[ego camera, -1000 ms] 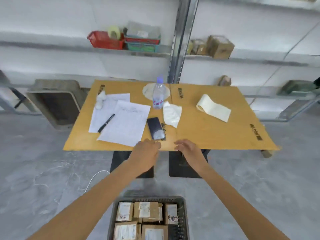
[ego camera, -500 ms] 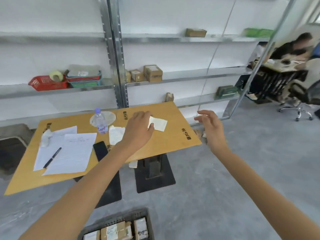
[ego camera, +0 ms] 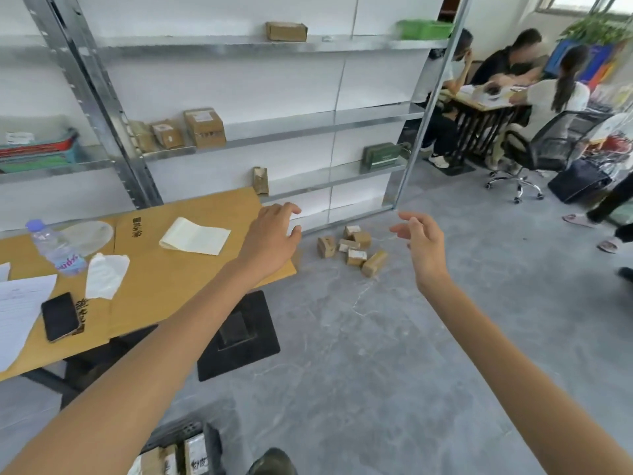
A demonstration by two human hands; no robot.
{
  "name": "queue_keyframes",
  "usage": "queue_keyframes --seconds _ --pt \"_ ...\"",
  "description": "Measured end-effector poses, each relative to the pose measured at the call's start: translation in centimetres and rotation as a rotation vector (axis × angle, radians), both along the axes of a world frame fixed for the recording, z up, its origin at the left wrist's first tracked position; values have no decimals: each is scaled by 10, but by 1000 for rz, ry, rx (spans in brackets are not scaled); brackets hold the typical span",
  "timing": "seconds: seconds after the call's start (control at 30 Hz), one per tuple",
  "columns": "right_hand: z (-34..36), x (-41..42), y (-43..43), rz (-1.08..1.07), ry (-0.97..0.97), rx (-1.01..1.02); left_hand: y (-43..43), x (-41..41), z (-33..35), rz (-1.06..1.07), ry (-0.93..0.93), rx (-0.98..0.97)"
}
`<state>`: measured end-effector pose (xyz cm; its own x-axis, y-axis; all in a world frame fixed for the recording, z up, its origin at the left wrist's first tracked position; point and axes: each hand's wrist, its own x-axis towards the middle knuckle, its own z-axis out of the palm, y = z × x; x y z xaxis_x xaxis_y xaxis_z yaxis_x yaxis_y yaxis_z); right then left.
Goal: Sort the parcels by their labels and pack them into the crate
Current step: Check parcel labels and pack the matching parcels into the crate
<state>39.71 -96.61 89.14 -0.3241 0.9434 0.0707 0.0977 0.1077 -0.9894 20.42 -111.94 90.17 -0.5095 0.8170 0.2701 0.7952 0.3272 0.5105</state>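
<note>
The metal rack fills the wall ahead of us, with a few brown boxes on its middle shelf. Below it on our left stands the table, its top covered in brown card. The crate sits on the floor at the bottom edge of our view, mostly cut off, with labelled parcels packed inside it. A second lot, a loose pile of parcels, lies on the grey floor just beyond the table's right corner, near the foot of the rack (small brown boxes, several with white labels facing up or sideways). Our left hand hangs over that table corner with fingers spread and relaxed, holding nothing. Our right hand is raised over the floor to the right of the pile, fingers loosely apart and likewise empty; the pile shows between the two hands. The nearest parcel is oblong and lies flat, its long axis running from near left to far right. A phone lies face up on the table beside a bottle.
</note>
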Motion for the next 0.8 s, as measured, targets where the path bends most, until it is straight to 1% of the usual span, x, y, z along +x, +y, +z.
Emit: queue_keyframes --seconds 0.1,0.23,0.53,0.67,0.8 --pt "-7 -1 29 -14 5 -27 33 0 -7 -10 -9 9" --pt "-18 -15 70 -23 -12 -82 78 -21 -23 -2 -35 -6" --pt "-43 -83 189 -32 -74 -168 203 -104 -57 -16 -138 9" --pt "-57 -113 245 -61 -89 -218 259 -141 -71 -46 -168 -50" --pt "-71 -135 295 -92 -96 -303 317 -170 -82 -33 -217 -73"
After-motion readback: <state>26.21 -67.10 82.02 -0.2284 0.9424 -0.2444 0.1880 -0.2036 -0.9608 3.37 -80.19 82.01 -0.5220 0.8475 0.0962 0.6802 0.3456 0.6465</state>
